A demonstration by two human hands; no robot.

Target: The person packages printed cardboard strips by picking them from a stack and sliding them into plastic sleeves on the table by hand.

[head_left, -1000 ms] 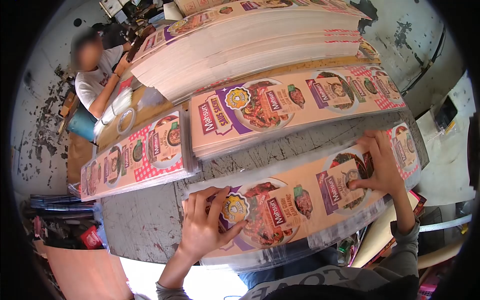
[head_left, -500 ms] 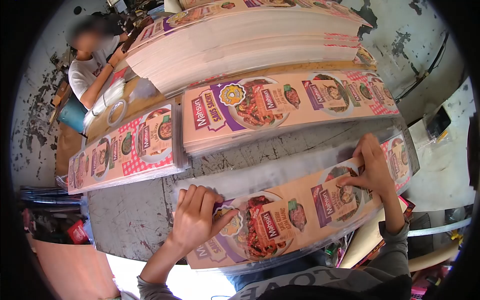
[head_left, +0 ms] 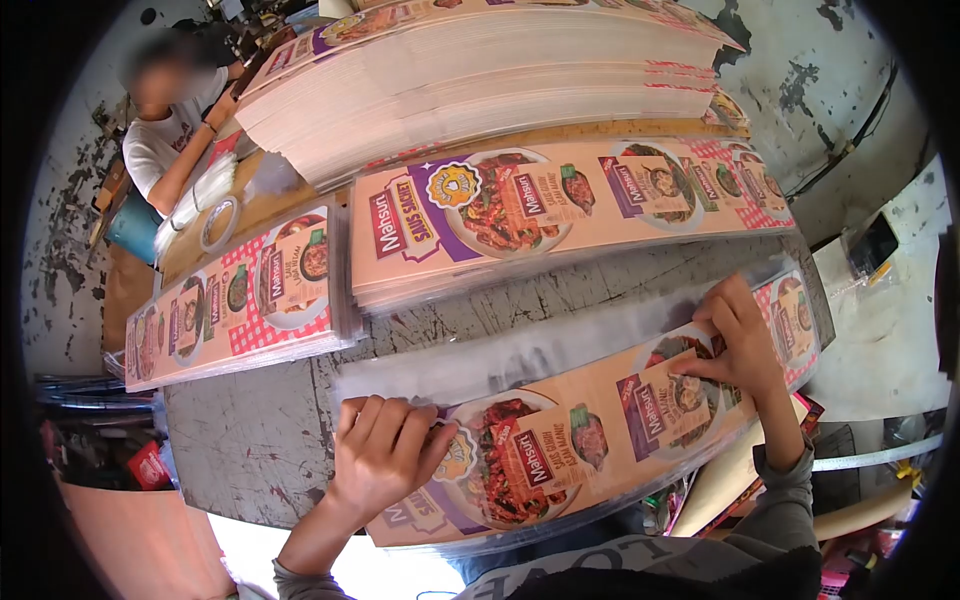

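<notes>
Printed sheet [head_left: 600, 437] is laid along the near edge of the table [head_left: 250, 470], with clear plastic [head_left: 480, 368] showing beyond its far side; whether it is sleeved cannot be told. It is likely light, bendy and slick, best held near both ends. The left hand [head_left: 378, 455] and right hand [head_left: 742, 345] are half curled on it; whether it is pinched cannot be told. The blue tub's [head_left: 133, 236] contents are hidden.

Shirt [head_left: 625, 556], one: light grey front panel, large darker block capitals, O and V among them. Sleeves [head_left: 775, 500], two: plain dark grey, cloth wrinkled, ending on the forearms. Black cloth [head_left: 690, 585], one area, below the lettering. Hands, two: bare [head_left: 385, 455].
</notes>
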